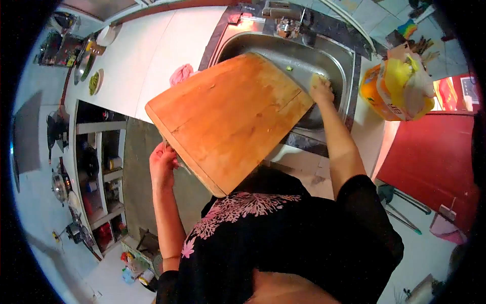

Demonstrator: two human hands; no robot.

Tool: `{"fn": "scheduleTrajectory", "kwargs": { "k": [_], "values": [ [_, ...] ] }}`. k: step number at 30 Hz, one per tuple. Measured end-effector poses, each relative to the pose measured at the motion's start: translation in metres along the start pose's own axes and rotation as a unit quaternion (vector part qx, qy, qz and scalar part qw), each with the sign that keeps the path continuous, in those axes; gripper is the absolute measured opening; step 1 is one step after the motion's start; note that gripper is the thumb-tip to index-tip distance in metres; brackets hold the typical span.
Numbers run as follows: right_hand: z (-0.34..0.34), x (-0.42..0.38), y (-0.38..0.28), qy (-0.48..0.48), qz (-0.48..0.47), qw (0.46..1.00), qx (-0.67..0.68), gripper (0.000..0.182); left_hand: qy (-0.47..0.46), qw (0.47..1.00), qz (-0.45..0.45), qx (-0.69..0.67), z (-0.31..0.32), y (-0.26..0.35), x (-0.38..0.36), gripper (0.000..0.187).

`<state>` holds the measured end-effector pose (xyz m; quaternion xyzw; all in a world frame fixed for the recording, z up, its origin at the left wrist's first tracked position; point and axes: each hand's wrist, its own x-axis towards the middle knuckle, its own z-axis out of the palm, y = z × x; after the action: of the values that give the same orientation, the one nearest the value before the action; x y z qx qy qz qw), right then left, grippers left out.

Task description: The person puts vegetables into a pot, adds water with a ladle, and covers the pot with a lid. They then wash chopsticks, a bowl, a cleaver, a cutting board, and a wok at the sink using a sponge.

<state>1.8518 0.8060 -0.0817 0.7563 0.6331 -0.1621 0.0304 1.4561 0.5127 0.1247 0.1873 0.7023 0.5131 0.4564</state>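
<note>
A large wooden cutting board point(233, 116) is tilted across the front of the steel sink point(347, 66), one end over the basin. My left hand point(163, 159) is closed on a metal handle at the board's near left edge. Inside the basin, my right hand point(322, 90) is wrapped round a pale yellowish sponge or cloth point(319, 81), beside the board's right corner. A small green scrap point(289, 68) lies on the sink floor.
A pink cloth point(182, 74) rests on the white counter point(152, 55) behind the board. Plates with green food point(94, 83) stand at the far left. Right of the sink is an orange and yellow bag point(395, 86). The faucet point(306, 35) rises behind the basin.
</note>
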Motion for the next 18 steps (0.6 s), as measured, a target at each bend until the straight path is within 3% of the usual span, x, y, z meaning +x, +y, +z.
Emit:
{"fn": "scheduleTrajectory", "kwargs": {
  "k": [1, 3, 5, 7, 10, 11, 12, 13, 16, 18],
  "values": [
    [0.028, 0.010, 0.012, 0.023, -0.022, 0.998, 0.062, 0.057, 0.008, 1.000, -0.009, 0.000, 0.002, 0.003, -0.001, 0.026],
    [0.100, 0.053, 0.039, 0.056, 0.050, 0.978, 0.193, 0.053, 0.013, 1.000, -0.009, 0.002, 0.002, 0.002, -0.001, 0.030],
    [0.106, 0.058, 0.043, 0.106, 0.035, 0.981, 0.160, 0.047, 0.011, 1.000, -0.015, 0.003, 0.006, 0.007, -0.004, 0.027],
    [0.046, 0.034, 0.032, 0.166, -0.067, 0.983, -0.043, 0.040, 0.004, 1.000, -0.014, 0.013, 0.003, 0.008, -0.005, 0.023],
    [-0.063, -0.006, -0.002, 0.105, -0.077, 0.990, 0.061, 0.034, -0.007, 1.000, -0.014, 0.026, 0.002, 0.004, -0.005, 0.017],
    [-0.061, -0.002, 0.003, 0.032, -0.086, 0.963, 0.253, 0.035, -0.005, 0.999, -0.018, 0.027, 0.006, 0.005, -0.008, 0.016],
    [-0.057, 0.009, 0.007, -0.040, -0.092, 0.895, 0.435, 0.036, -0.003, 0.999, -0.020, 0.027, 0.008, 0.006, -0.010, 0.014],
    [-0.060, 0.010, 0.009, -0.108, -0.097, 0.787, 0.599, 0.037, -0.010, 1.000, -0.020, 0.020, 0.007, 0.004, -0.010, 0.014],
    [-0.054, -0.020, -0.009, -0.051, -0.107, 0.939, 0.322, 0.037, -0.032, 0.999, -0.020, 0.002, 0.002, -0.004, -0.010, 0.013],
    [-0.045, -0.042, -0.023, -0.037, -0.247, 0.866, 0.433, 0.038, -0.039, 0.999, -0.016, -0.018, 0.003, -0.010, -0.011, 0.013]
  ]
}}
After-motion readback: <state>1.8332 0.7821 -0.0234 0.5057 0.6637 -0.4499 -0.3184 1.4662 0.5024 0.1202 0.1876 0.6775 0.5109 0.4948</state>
